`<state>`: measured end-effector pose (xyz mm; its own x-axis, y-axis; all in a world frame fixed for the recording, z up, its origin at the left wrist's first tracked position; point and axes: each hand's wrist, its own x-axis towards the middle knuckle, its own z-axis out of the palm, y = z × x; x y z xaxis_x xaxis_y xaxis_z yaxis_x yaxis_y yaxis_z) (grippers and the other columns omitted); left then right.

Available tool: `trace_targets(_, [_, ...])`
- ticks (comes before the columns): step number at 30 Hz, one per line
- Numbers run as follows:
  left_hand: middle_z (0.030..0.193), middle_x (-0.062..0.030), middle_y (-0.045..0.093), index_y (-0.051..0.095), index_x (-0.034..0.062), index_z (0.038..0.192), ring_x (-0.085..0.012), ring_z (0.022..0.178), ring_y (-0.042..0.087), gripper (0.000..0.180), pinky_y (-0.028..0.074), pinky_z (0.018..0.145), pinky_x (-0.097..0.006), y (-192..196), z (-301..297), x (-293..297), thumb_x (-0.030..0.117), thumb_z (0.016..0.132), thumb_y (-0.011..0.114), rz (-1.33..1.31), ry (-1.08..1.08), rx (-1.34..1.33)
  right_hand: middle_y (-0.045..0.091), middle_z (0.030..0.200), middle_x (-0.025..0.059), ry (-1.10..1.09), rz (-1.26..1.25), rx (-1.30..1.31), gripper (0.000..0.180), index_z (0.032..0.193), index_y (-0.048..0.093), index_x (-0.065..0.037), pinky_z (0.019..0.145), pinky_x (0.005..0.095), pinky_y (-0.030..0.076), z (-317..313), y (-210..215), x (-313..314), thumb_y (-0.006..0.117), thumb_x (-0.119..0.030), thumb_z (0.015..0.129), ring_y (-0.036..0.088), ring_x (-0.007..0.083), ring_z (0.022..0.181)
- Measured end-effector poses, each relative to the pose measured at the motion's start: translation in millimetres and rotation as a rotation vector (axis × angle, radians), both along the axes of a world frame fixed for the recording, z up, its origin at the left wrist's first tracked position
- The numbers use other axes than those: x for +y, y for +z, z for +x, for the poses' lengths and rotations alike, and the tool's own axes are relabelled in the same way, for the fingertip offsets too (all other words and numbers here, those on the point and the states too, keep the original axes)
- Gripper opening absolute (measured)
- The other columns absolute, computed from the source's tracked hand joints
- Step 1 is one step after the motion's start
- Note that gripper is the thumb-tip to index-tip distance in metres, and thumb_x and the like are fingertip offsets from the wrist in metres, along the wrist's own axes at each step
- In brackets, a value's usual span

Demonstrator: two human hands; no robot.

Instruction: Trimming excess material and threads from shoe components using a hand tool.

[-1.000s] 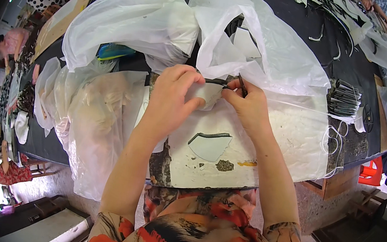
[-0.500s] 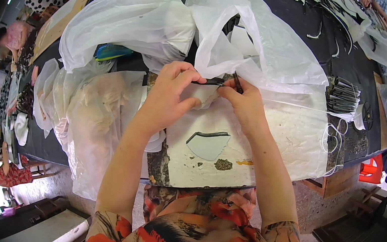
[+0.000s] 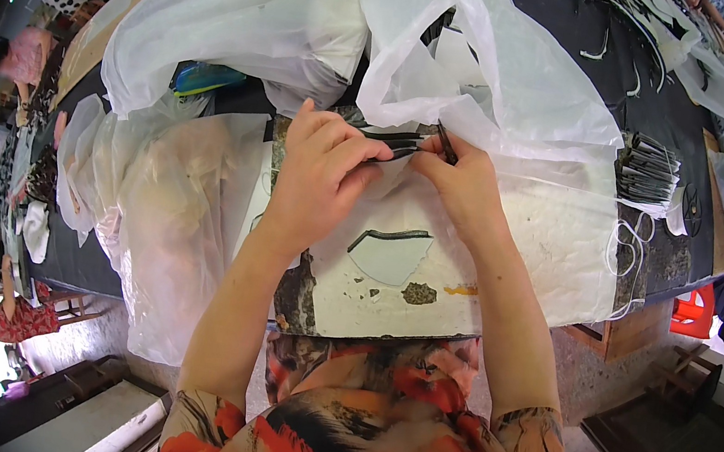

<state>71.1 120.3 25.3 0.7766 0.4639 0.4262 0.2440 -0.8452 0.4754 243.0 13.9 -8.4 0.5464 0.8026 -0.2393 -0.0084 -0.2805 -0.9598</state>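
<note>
Your left hand (image 3: 322, 169) is pinching a black strip (image 3: 404, 148), which is bridging the gap to your right hand (image 3: 463, 187), itself gripping a slim dark tool (image 3: 446, 143). Nearer you, a black-edged white piece (image 3: 390, 257) is lying on the pale board (image 3: 341, 302); beyond your hands, a plastic bag (image 3: 545, 94) is gaping.

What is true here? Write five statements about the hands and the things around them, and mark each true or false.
1. The left hand grips a dark-edged piece. True.
2. The right hand is empty. False: the right hand holds a slim dark tool.
3. A loose piece lies on the white board. True.
4. The stack lies left of both hands. False: the stack is to their right.
5. A white bag lies beyond the hands. True.
</note>
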Motion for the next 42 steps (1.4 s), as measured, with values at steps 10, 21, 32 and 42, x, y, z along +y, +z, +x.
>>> trace_targets(10, [0.086, -0.0006, 0.063, 0.072, 0.0085, 0.088, -0.0208, 0.083, 0.061, 0.014, 0.049, 0.099, -0.045, 28.7, -41.5, -29.8, 0.002, 0.078, 0.08, -0.42, -0.093, -0.231, 0.065, 0.076, 0.0089, -0.031, -0.056, -0.043, 0.032, 0.092, 0.068, 0.001, 0.071, 0.0317, 0.048, 6.5, -9.2, -2.4, 0.07, -0.029, 0.081, 0.058, 0.0181, 0.072])
trace_targets(21, [0.107, -0.0053, 0.062, 0.069, 0.0025, 0.121, -0.0136, 0.099, 0.061, 0.03, 0.048, 0.088, -0.028, 11.0, -42.8, -63.7, 0.018, 0.095, 0.071, -1.064, 0.058, 0.007, 0.06, 0.087, 0.0021, 0.452, -0.053, -0.082, 0.016, 0.107, 0.066, -0.002, 0.073, 0.0255, 0.045, -1.0, 50.6, -66.6, 0.061, -0.015, 0.1, 0.052, 0.009, 0.079])
trace_targets(32, [0.102, -0.0016, 0.067, 0.07, 0.001, 0.12, -0.0103, 0.097, 0.061, 0.029, 0.048, 0.09, -0.027, 14.8, -17.8, -62.8, 0.023, 0.101, 0.067, -1.58, -0.059, 0.056, 0.07, 0.097, 0.0114, 0.745, 0.176, -0.275, 0.011, 0.104, 0.067, -0.002, 0.079, 0.0359, 0.054, -9.6, 47.3, -93.9, 0.062, -0.006, 0.096, 0.068, 0.0288, 0.087])
trace_targets(42, [0.094, 0.0024, 0.064, 0.066, 0.0039, 0.102, -0.0044, 0.087, 0.056, 0.011, 0.045, 0.079, -0.02, -14.9, -33.3, -94.8, 0.012, 0.097, 0.071, -1.638, 0.054, -0.259, 0.069, 0.092, 0.0048, 0.257, -0.048, 0.185, 0.012, 0.104, 0.066, -0.001, 0.074, 0.0281, 0.051, -33.1, 59.9, -95.5, 0.068, 0.0, 0.093, 0.064, 0.012, 0.082])
